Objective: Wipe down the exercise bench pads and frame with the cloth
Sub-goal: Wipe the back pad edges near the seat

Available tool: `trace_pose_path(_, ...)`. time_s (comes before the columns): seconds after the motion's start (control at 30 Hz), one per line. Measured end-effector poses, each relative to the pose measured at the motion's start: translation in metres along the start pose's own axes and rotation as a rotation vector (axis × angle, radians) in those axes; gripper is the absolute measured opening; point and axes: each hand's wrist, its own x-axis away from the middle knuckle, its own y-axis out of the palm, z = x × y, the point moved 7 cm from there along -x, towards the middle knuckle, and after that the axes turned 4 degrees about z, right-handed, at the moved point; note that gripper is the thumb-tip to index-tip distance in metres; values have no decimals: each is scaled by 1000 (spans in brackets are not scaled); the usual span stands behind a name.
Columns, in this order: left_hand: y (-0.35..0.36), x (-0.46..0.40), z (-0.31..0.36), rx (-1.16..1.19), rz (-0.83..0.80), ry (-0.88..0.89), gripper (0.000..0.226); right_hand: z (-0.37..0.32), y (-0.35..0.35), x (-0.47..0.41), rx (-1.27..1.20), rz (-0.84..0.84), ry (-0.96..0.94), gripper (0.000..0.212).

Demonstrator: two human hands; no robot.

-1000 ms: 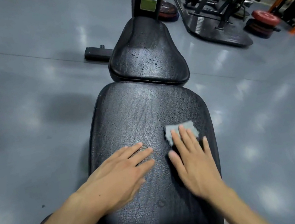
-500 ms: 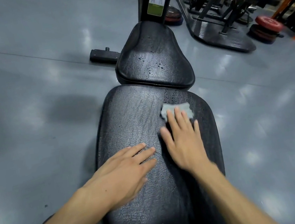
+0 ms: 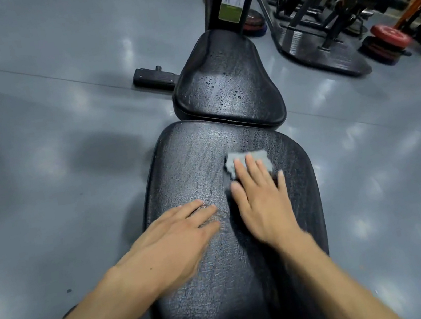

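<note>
Right hand (image 3: 263, 203) pressing a grey cloth (image 3: 249, 163) flat-fingered near the long bench pad's (image 3: 212, 285) far right edge, left hand (image 3: 172, 239) resting open beside it, droplets, apparently water, sitting on the seat pad (image 3: 228, 88).

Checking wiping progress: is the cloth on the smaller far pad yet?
No, the cloth lies under the right hand on the long near pad.

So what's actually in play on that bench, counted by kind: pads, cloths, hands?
Black bench pads: 2, the long pad and the smaller droplet-covered pad
Grey cloths: 1, the cloth pressed flat under the right hand
Hands: 2, with the left hand resting flat on the long pad
Total: 5
</note>
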Motion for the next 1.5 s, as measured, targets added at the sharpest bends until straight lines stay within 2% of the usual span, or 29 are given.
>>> trace_pose_path(0.17, -5, -1, -7, 41, 4, -11, 50, 1, -16, -108, -77, -7, 90, 58)
trace_pose_path(0.27, -8, -3, -10, 56, -4, -28, 50, -8, -17, -108, -79, 26, 62, 60)
trace_pose_path(0.43, -18, -2, -11, -21, 64, 2, 40, -21, 12, 19, 17, 98, -53, 65)
trace_pose_path(0.53, -20, 0, -16, -46, 87, -2, 39, -26, 43, 111, 27, 79, -93, 63)
trace_pose_path(0.67, -16, 4, -30, -52, 36, -68, 51, -28, 60, 161, 109, 63, -85, 63)
trace_pose_path(0.83, -26, 6, -39, -62, 16, -166, 56, -36, 29, 86, 64, 56, -150, 64)
trace_pose_path(0.93, -33, 8, -46, -32, -7, -222, 55, -41, 11, 5, 35, 37, -90, 68)
trace_pose_path(1.07, -36, 7, -57, 5, -72, -299, 55, -45, -4, -85, -13, 21, -7, 59)
trace_pose_path(1.2, -41, 10, -64, 6, -93, -345, 56, -52, -8, -111, -46, 8, 34, 58)
trace_pose_path(1.3, -40, 15, -68, 10, -136, -372, 54, -61, 2, -64, 6, 42, -21, 60)
trace_pose_path(1.37, -39, 18, -69, 14, -161, -382, 53, -67, 15, -7, 41, 77, -97, 61)
trace_pose_path(1.5, -36, 22, -69, 14, -177, -394, 54, -69, 48, 113, 55, 41, -169, 63)
